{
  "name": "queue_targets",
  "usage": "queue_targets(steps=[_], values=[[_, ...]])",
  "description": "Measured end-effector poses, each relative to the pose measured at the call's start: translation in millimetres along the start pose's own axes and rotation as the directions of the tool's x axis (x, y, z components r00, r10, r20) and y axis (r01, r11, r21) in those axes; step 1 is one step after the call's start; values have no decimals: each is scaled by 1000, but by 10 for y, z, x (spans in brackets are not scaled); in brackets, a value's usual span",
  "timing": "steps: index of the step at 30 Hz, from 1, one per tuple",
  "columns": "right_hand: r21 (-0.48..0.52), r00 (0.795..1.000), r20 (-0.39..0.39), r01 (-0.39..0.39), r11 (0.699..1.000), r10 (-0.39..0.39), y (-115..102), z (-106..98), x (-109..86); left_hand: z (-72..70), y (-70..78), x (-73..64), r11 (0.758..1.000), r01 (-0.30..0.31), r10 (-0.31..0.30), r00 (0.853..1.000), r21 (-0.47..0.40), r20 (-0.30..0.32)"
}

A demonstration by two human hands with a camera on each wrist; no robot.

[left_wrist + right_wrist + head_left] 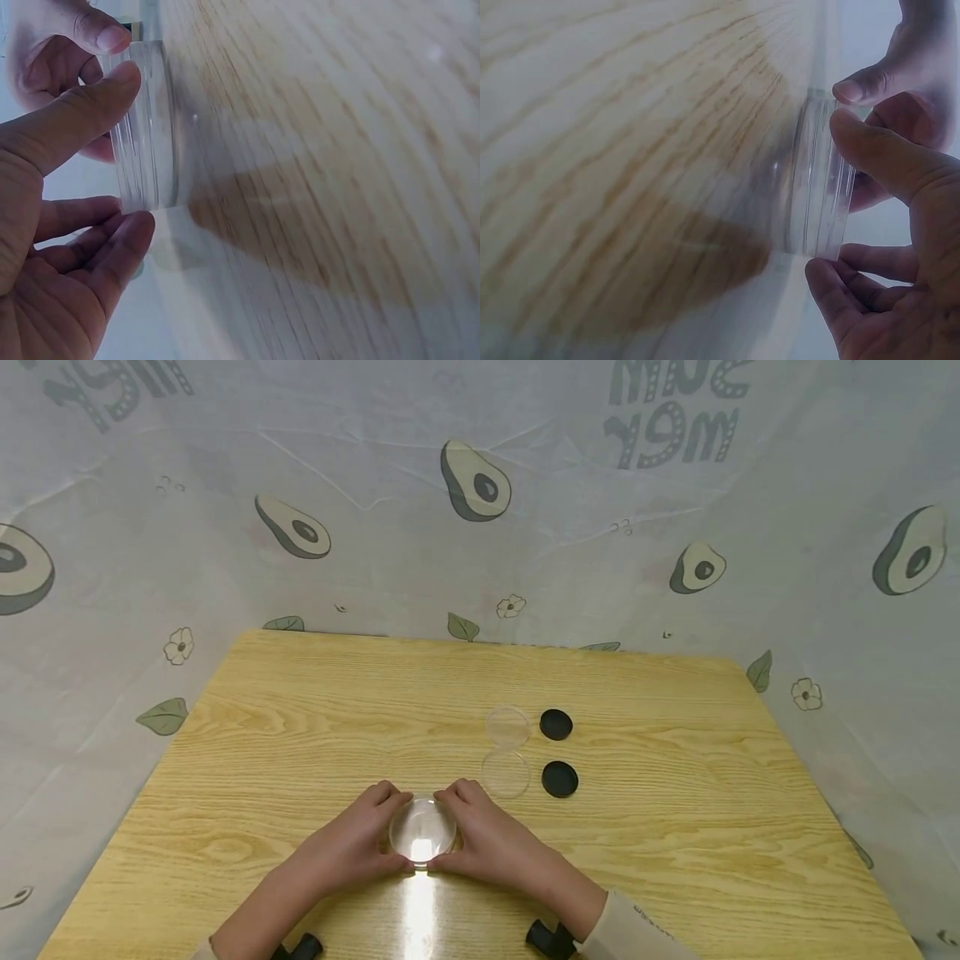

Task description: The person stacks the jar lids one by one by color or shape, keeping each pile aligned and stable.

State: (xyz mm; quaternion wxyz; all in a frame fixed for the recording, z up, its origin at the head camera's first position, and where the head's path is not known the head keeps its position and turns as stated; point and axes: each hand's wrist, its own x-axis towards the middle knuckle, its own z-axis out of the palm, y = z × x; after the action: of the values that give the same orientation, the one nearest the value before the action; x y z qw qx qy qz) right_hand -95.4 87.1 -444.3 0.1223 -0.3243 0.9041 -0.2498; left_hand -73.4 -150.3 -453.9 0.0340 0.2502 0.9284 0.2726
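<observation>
A clear round petri dish (422, 831) lies flat at the front of the wooden table, a bright reflection on its top. My left hand (356, 837) grips its left side, thumb at the near edge and fingertips at the far edge. On the opposite side, my right hand (489, 838) holds it the same way, both thumbs close together. Seen edge-on in the left wrist view, the dish wall (152, 135) shows layered rims between the fingertips. The right wrist view shows these clear rims (817, 180) too, close over the wood grain.
Beyond the right hand lie two transparent discs (506, 774), one behind the other. Two black round discs (559, 779) sit just right of them. The wooden table (300, 718) ends at a pale avocado-print cloth (375, 527) hanging behind and beside it.
</observation>
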Motion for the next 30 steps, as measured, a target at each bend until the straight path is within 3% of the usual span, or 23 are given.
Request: queue_targets(steps=[6, 14, 23, 30], values=[[10, 1000, -3, 13, 1000, -13, 13, 25, -3, 8, -1, -6, 1000, -2, 2, 1000, 17, 4], [114, 999, 38, -31, 993, 27, 41, 36, -17, 43, 10, -2, 1000, 25, -25, 999, 2, 28], [165, 998, 56, -40, 985, 31, 80, 37, -5, 64, 9, 16, 999, 38, -37, 999, -21, 39], [166, 998, 53, -39, 985, 31, 99, 61, -2, 62, 5, 1, 999, 25, -24, 999, -27, 23]])
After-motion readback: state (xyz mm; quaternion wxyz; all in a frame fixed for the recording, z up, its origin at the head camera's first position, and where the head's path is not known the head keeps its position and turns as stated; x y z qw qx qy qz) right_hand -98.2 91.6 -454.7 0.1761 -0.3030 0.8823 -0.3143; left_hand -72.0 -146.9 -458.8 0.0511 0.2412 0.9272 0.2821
